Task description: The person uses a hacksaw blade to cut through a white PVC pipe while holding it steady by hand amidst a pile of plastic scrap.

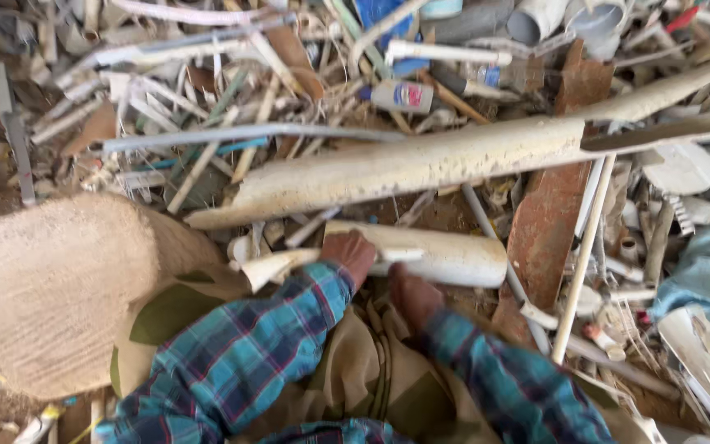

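One white pipe [421, 255], left hand [351, 255] gripping, right hand [412, 298] beside

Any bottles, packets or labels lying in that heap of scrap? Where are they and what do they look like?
Small plastic bottle: top centre of the heap, lying on its side, whitish with a red and blue label.
Second bottle: just right of it, clear and dirty, with a blue label band.
Large sack: lower left, beige and rounded, no label visible.
No signs or screens in view.
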